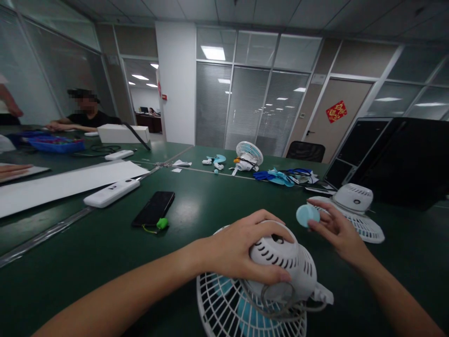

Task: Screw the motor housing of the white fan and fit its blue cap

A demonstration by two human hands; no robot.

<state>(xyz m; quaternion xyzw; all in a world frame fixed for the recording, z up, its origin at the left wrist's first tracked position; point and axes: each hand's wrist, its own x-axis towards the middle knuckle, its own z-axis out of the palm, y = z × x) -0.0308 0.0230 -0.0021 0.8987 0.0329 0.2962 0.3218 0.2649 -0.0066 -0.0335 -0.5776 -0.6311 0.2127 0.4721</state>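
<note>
A white fan point(280, 255) with pale blue blades rests grille-down on the green table right in front of me. My left hand point(245, 245) grips its motor housing from above, thumb on the near side and fingers over the top. Between the thumb and fingers of my right hand point(335, 229) is a round light blue cap point(307, 216), held up to the right of the fan. Just behind that hand, a second white fan point(354, 199) also lies with its grille down. A grey cord loops around the near fan's housing.
A black phone point(154, 208) with a green charm and a white power strip point(112, 193) lie to the left. Farther back are another fan point(249, 157), loose light blue and white parts point(218, 160) and blue bundles point(280, 176). A black case point(389, 159) stands right. A person point(87, 114) sits far left.
</note>
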